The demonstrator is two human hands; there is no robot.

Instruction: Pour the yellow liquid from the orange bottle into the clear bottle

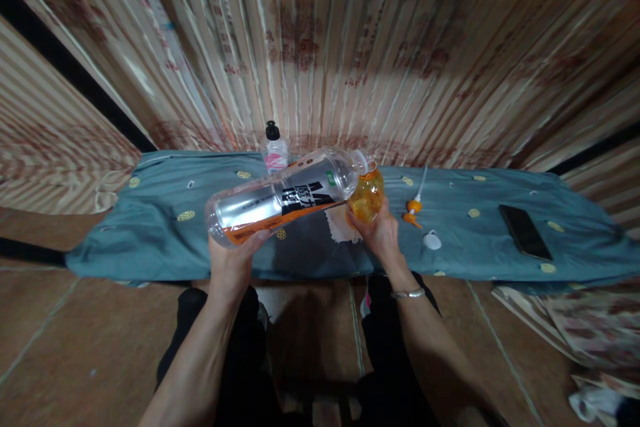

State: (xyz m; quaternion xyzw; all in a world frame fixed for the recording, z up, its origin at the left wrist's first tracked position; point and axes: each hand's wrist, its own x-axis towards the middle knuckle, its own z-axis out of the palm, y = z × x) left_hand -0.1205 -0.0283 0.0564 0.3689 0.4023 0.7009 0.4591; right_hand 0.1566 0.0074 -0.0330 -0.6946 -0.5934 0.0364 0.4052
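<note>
My left hand (233, 257) grips the base end of a large clear bottle (285, 197) with a silver, black and orange label. The bottle is tilted, its neck to the right and a little higher than its base. Its mouth meets the opening of a small orange see-through bottle (367, 197), which my right hand (379, 230) holds from below and the right. Whether liquid passes between them cannot be made out. A pale cloth (341, 225) lies beneath the two bottles. Right of my right hand lie an orange pump top (413, 207) with a clear tube and a round white lid (432, 240).
A clear bottle with a black cap (273, 147) stands at the back of the green-blue cloth-covered surface (150, 227). A dark phone (525, 232) lies at the right. Striped curtains (320, 47) hang behind, and dark bars cross at both sides.
</note>
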